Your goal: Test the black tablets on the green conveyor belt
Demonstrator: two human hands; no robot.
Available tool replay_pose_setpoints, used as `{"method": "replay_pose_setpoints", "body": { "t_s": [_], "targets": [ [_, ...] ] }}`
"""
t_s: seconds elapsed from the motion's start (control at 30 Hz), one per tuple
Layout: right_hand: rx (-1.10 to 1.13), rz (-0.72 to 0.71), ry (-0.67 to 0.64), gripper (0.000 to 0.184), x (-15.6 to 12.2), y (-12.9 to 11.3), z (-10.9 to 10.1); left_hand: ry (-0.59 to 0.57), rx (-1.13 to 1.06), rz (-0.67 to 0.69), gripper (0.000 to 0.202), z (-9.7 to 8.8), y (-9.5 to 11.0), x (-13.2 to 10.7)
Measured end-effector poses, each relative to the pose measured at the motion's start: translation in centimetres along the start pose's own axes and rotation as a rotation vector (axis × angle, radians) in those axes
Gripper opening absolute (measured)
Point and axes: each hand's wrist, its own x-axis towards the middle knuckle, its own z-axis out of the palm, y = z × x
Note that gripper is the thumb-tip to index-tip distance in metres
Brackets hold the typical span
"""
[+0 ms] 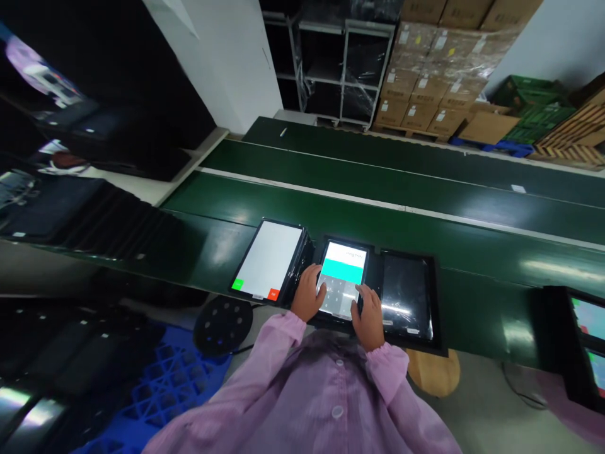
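Observation:
Three tablets lie side by side at the near edge of a green conveyor belt point(387, 183). The middle tablet point(344, 265) is lit, with a white and cyan band above a grey keypad. My left hand point(308, 294) grips its lower left edge, thumb on the screen. My right hand point(368, 315) holds the lower right corner, with a finger touching the keypad. The left tablet point(269, 260) shows a white screen with a green and a red button. The right tablet point(406, 296) is dark and wrapped in shiny film.
Stacks of dark tablets point(80, 214) fill the left side, above a blue plastic pallet point(174, 384). More lit screens point(586, 343) sit at the far right. Cardboard boxes point(435, 75), a metal rack point(340, 63) and green crates point(539, 107) stand beyond the belt. A wooden stool point(435, 373) is below.

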Motion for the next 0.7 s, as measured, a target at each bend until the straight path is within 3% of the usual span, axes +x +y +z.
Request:
{"method": "replay_pose_setpoints", "body": {
  "t_s": [0.53,0.7],
  "targets": [
    [-0.017,-0.013,0.061,0.033,0.4,-0.2,-0.2,-0.006,-0.002,0.01,0.05,0.0,0.0,0.0],
    [-0.05,-0.03,0.013,0.035,-0.1,-0.1,-0.1,-0.009,-0.014,-0.002,0.049,-0.1,0.1,0.0]
  ]
}}
